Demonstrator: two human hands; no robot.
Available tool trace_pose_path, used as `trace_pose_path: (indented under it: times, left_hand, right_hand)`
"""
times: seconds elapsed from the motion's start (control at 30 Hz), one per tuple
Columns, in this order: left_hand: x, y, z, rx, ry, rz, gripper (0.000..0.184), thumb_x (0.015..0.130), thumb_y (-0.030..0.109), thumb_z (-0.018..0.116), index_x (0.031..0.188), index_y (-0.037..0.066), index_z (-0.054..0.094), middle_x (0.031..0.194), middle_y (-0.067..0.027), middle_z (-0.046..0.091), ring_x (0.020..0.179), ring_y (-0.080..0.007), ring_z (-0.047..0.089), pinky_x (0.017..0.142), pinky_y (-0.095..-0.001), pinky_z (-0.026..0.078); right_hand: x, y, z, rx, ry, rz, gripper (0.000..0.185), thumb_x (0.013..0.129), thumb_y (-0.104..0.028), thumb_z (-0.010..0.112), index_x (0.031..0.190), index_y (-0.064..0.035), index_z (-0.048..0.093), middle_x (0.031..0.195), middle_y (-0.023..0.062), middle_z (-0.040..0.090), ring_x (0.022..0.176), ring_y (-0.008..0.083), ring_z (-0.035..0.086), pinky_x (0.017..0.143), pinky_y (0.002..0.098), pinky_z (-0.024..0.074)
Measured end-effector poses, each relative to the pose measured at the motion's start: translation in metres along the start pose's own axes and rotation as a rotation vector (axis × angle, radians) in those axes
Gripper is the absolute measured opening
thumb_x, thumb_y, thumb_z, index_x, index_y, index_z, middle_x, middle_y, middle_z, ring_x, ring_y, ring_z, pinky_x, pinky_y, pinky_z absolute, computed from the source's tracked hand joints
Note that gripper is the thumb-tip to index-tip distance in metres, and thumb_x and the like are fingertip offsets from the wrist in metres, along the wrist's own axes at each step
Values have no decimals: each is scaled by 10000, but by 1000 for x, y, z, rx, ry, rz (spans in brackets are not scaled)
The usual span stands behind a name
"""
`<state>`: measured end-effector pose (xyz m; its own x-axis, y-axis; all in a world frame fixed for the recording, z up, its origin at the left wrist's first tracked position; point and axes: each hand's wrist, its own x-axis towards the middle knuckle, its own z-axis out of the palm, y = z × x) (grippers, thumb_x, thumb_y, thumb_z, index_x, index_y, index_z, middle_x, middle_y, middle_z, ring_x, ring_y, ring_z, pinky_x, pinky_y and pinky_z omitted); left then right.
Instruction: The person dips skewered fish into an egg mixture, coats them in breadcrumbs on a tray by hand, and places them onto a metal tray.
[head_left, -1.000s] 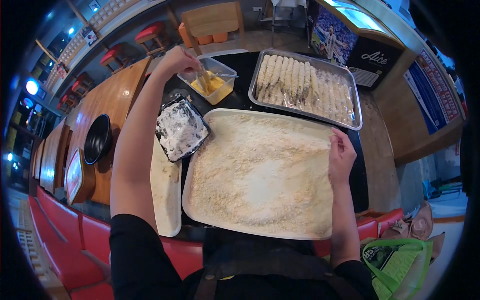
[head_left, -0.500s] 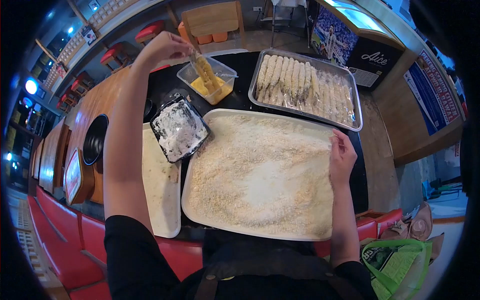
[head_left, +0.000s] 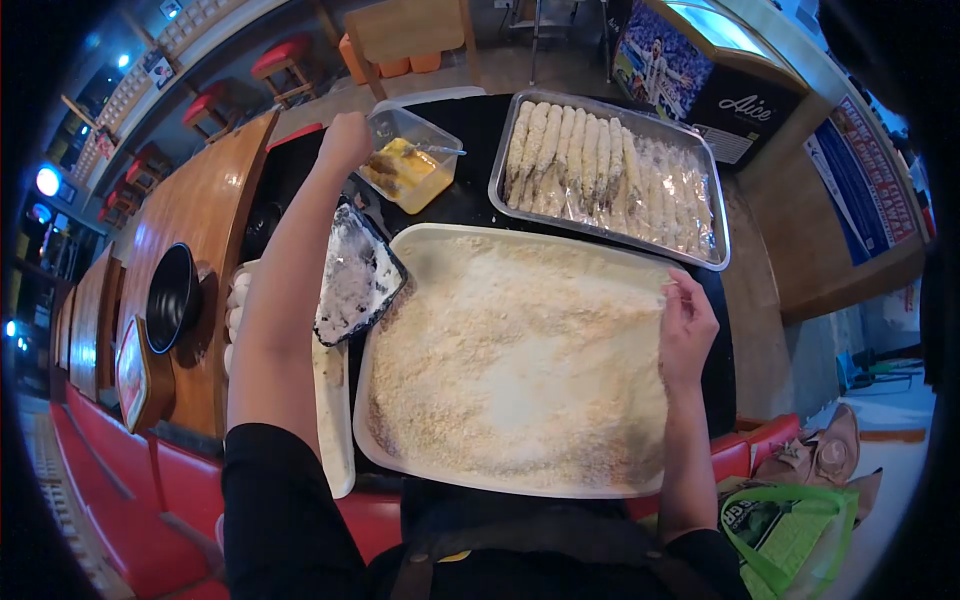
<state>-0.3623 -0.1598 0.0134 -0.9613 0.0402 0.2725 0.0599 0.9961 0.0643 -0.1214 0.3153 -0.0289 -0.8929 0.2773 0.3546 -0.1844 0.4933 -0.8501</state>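
My left hand [head_left: 345, 142] is closed at the left edge of a clear plastic container [head_left: 432, 190] of yellow egg-like liquid. Its fingers are partly hidden, curled at a long egg-coated piece [head_left: 392, 172] that lies low in the liquid. At the right, my right hand [head_left: 688, 318] pinches the rim of a large cream tray [head_left: 500, 490], which is spread with pale breadcrumbs [head_left: 460, 350]. A black dish [head_left: 362, 280] of white flour stands between my left forearm and this tray. Beyond, a metal tray [head_left: 600, 232] holds rows of long breaded pieces [head_left: 560, 140] with greyish ends.
Another cream tray [head_left: 335, 420] lies under my left forearm, with white round things [head_left: 237, 300] beside it. A black bowl [head_left: 173, 297] stands on the wooden table at left. A utensil handle [head_left: 440, 150] sticks out of the container. A green bag [head_left: 790, 530] is at lower right.
My left hand has come down, and the egg-coated piece it held upright above the container now lies in the liquid. My right hand stays on the tray rim. The view has shifted slightly.
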Motion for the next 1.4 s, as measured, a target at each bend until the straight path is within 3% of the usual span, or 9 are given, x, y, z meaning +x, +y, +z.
trace_pose_path:
  times: [0.37, 0.5, 0.6, 0.7, 1.03, 1.13, 1.23, 1.33, 1.4]
  left_hand:
    - [-1, 6, 1, -34, 6, -2, 156, 782, 87, 636, 830, -42, 708, 830, -273, 675, 814, -423, 676, 743, -465, 561]
    - [-15, 30, -59, -135, -64, -35, 155, 693, 170, 749, 790, 51, 756, 758, -173, 702, 740, -318, 701, 730, -386, 557]
    - [-16, 33, -77, -132, 54, 39, 179, 686, 182, 756, 816, 60, 763, 728, -166, 698, 723, -286, 705, 745, -378, 556]
    - [-17, 40, -102, -161, 30, 72, 200, 698, 210, 750, 842, 72, 766, 749, -136, 712, 699, -240, 699, 721, -351, 548]
    - [-13, 50, -165, -73, 160, 74, 162, 736, 179, 727, 860, 83, 769, 755, -115, 714, 707, -218, 705, 702, -347, 555]
    - [-11, 48, -162, -104, 292, 58, 162, 703, 155, 724, 830, 61, 761, 766, -146, 708, 731, -301, 698, 742, -378, 554]
    - [-14, 47, -148, -60, 266, 87, 170, 704, 147, 714, 842, 57, 758, 779, -154, 709, 738, -309, 696, 755, -379, 552]
    - [-30, 61, -122, -47, 113, 197, 169, 709, 147, 721, 853, 69, 764, 773, -151, 708, 705, -270, 696, 697, -354, 551]
    - [-45, 78, -106, -122, -111, 173, 191, 687, 148, 730, 860, 76, 768, 766, -144, 708, 699, -270, 692, 699, -350, 547]
  right_hand:
    - [-1, 7, 0, 56, -2, -18, 211, 929, -7, 549, 1111, 17, 653, 940, 84, 679, 857, 135, 637, 798, 264, 496]
    - [-2, 2, 0, 22, -5, -55, 212, 919, -3, 553, 1102, 17, 658, 943, 93, 678, 858, 149, 647, 792, 271, 502]
    - [-2, 2, 2, 50, -11, -52, 211, 914, -1, 554, 1095, 18, 660, 947, 97, 675, 860, 155, 650, 787, 276, 505]
    - [-2, 2, 1, 60, -13, -59, 204, 909, 1, 555, 1079, 19, 665, 951, 98, 674, 860, 153, 649, 783, 277, 506]
    - [-3, 6, 0, 75, 5, -104, 204, 895, 12, 552, 1061, 18, 671, 933, 97, 681, 837, 153, 648, 772, 274, 507]
    - [-3, 5, -1, 83, 20, -102, 199, 897, 6, 561, 1061, 19, 672, 925, 95, 683, 825, 153, 646, 769, 274, 507]
    - [-4, 0, -1, 85, 23, -97, 189, 902, -7, 572, 1060, 17, 674, 920, 95, 685, 813, 152, 644, 763, 273, 506]
    - [-3, -1, -3, 61, 13, -90, 182, 910, -20, 577, 1059, 14, 676, 915, 98, 685, 807, 151, 642, 756, 274, 505]
    - [-3, 0, -2, 53, 9, -88, 182, 913, -23, 576, 1060, 12, 678, 912, 101, 685, 806, 151, 642, 754, 274, 505]
